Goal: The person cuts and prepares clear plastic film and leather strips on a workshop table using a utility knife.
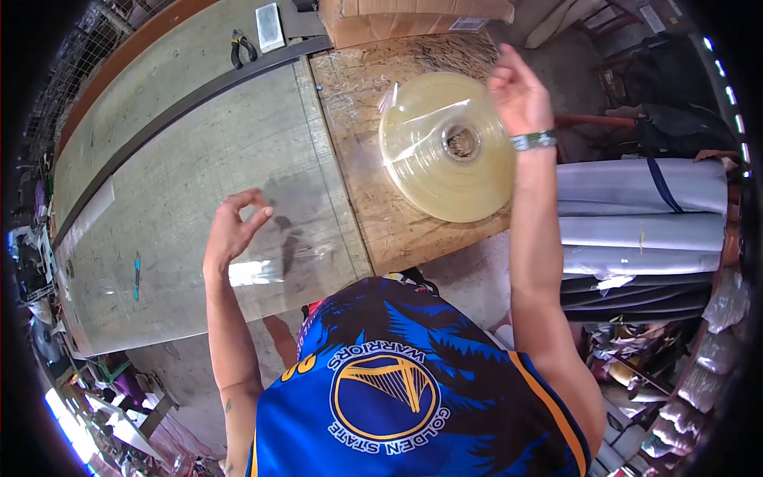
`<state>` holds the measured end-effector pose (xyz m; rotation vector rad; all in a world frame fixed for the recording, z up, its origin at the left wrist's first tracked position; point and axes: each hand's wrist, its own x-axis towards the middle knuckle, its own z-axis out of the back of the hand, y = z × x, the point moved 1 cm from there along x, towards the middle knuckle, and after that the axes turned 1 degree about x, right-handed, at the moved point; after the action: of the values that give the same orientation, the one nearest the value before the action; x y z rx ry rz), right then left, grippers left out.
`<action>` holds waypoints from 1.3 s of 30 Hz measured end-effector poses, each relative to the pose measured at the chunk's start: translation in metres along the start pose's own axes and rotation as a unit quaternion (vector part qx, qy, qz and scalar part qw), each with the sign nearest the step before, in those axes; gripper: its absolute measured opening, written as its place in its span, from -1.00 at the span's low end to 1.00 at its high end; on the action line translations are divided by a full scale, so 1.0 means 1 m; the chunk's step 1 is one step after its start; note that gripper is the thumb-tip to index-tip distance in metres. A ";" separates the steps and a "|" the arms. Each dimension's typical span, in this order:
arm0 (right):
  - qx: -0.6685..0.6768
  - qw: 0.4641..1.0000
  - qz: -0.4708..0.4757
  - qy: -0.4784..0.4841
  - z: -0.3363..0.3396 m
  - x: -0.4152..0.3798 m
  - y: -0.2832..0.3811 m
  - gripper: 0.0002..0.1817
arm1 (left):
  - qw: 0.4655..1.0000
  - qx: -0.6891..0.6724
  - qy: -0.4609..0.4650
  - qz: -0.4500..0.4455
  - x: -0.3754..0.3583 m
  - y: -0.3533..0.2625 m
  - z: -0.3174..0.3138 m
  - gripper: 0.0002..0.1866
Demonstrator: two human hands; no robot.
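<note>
A large roll of clear yellowish film (429,187) lies flat on the scratched wooden board at the right of the table, its round core hole facing up. My right hand (518,89) is raised at the roll's right edge, fingers partly curled and apart, with nothing visible in it. Over the transparent sheet on the left part of the table (183,183) hovers my left hand (241,222). Its thumb and forefinger curve toward each other with a gap between them, and no object shows in it.
Pliers (242,49) and a pale rectangular block (269,28) lie at the table's far side, beyond a dark metal strip (159,119). A cardboard box (397,28) stands behind the roll. A blue cutter (137,276) lies at left. Grey rolls (636,219) are at right.
</note>
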<state>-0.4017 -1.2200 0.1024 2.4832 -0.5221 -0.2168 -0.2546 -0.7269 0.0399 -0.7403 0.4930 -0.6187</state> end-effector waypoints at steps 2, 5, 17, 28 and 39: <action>-0.175 0.984 0.019 0.007 -0.084 -0.024 -0.072 -0.72 | 0.997 -0.052 -0.048 -0.014 0.000 0.015 0.012 -0.44; -0.353 0.933 -0.013 0.061 -0.174 -0.076 -0.210 -0.68 | 0.894 -0.425 0.080 0.119 0.001 -0.029 0.006 -0.23; -0.540 0.808 0.144 0.186 -0.236 -0.127 -0.315 -0.87 | 0.773 -0.516 0.322 0.178 -0.002 -0.031 0.046 -0.68; -0.571 0.754 0.035 0.323 -0.174 -0.075 -0.294 -0.08 | 0.915 -0.163 0.286 -0.234 0.033 -0.062 0.168 -0.83; -0.782 0.580 -0.221 0.051 0.019 -0.192 -0.087 -0.86 | 0.969 -0.165 0.120 -0.136 0.081 0.022 0.277 -0.71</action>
<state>-0.5542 -1.0851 0.0441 0.7456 0.3556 -0.4526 -0.0203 -0.6392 0.1856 -1.0671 0.7360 -0.9026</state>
